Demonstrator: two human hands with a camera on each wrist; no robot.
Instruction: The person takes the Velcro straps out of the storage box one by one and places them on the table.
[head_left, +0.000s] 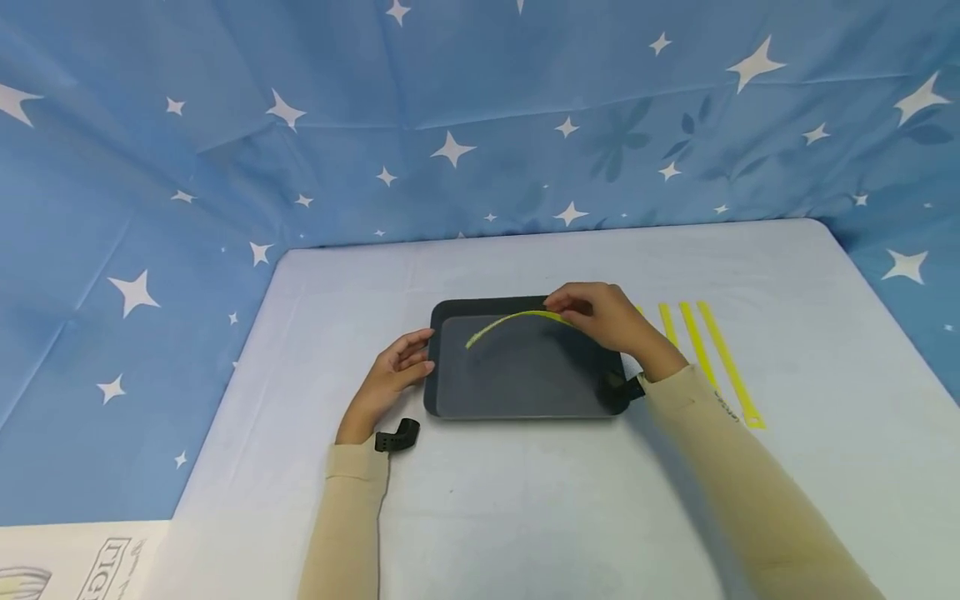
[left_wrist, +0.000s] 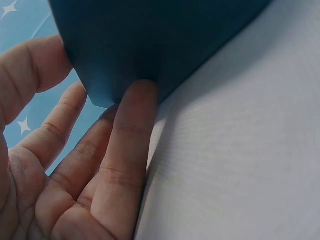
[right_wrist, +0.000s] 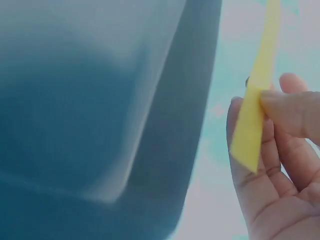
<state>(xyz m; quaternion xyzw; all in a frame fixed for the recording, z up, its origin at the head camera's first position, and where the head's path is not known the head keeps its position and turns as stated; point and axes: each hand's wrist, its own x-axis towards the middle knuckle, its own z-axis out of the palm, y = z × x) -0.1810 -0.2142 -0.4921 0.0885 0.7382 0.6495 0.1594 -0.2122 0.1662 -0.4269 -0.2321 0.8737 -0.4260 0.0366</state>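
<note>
A dark grey rectangular tray [head_left: 517, 375] with a raised rim lies on the white table. My right hand [head_left: 600, 317] is above the tray's far right part, pinching a thin yellow strap [head_left: 517, 315] between thumb and fingers. The strap arches left over the tray, its free end drooping. In the right wrist view, the short end of the strap [right_wrist: 248, 130] juts past the thumb. My left hand [head_left: 393, 375] is at the tray's left side, its fingertips touching the outer wall. In the left wrist view, extended fingers [left_wrist: 132, 135] rest against that wall.
Several more yellow straps [head_left: 727, 362] lie side by side to the right of the tray, partly hidden by my right forearm. One has a wider, slotted end. A blue star-patterned cloth [head_left: 480, 125] hangs behind the table. A printed sheet [head_left: 82, 567] shows at lower left.
</note>
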